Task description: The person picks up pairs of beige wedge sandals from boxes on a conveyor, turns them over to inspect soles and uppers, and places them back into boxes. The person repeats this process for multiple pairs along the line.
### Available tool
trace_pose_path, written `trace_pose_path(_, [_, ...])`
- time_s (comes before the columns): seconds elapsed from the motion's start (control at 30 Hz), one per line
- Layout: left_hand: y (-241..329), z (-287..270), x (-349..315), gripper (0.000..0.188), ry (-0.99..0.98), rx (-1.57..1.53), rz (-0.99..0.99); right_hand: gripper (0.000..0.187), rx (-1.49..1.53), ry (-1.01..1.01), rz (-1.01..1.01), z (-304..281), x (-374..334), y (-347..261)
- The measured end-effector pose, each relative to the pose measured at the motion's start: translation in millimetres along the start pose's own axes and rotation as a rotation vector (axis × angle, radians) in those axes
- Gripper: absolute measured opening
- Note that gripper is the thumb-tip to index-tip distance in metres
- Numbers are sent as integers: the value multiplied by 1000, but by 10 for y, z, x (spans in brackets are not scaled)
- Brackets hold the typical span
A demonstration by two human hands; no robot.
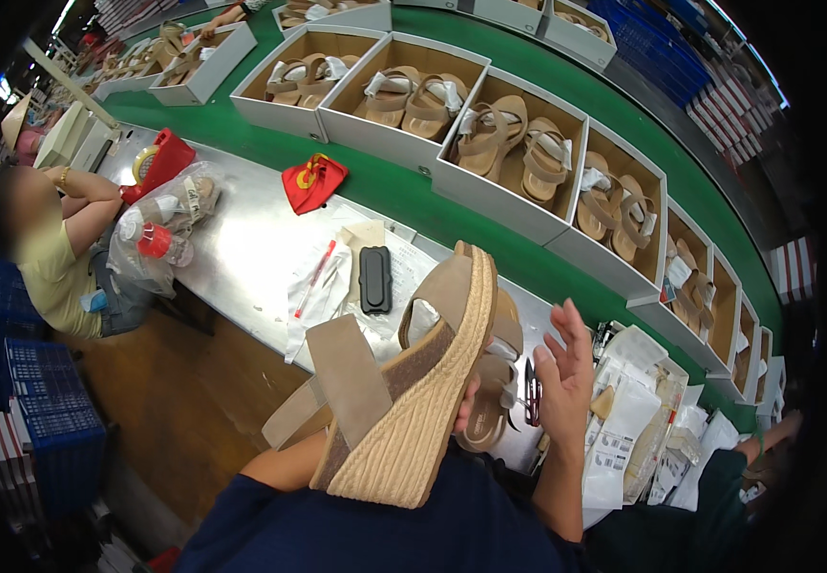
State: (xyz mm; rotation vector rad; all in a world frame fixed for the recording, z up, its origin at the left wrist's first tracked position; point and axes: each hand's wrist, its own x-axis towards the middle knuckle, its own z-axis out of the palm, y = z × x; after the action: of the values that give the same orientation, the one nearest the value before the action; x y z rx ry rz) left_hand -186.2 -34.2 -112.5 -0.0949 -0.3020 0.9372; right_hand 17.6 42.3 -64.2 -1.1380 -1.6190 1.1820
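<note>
A bare metal desk (244,244) beside a green surface (237,143).
On the desk are a red bin (173,158), a clear plastic bag (135,265), and papers (301,331) under a red pen (315,278) and black case (374,280); farther right are a beige sandal (482,420), dark-red snips (532,393) and a pale tray (637,341). A red cloth (310,183) lies where desk and green surface meet; open white boxes (499,201) line the latter.
</note>
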Motion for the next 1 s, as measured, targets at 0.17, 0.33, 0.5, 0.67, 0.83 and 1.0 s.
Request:
trace_pose_path(0.17, [-45,24,-99,80,171,-47,-27,50,-10,-219,-170,219,-34,-515])
trace_pose_path(0.33, [127,-119,-166,59,168,74,-19,28,-8,-162,221,115,-396,-376])
trace_pose_path(0.5, [376,-240,-360,43,726,845,130,31,-492,-395,306,230,-500,-379])
trace_pose_path(0.67, [250,-746,-419,50,962,1232,449,33,-864,-394,3,546,-493,-213])
trace_pose_path(0.83, [157,-662,-878,39,1193,2147,447,20,-813,-207,6,583,-547,63])
trace_pose_path(1.0, [-126,-72,-838,31,614,1867,-715,15,-817,-92,-33,496,-573,107])
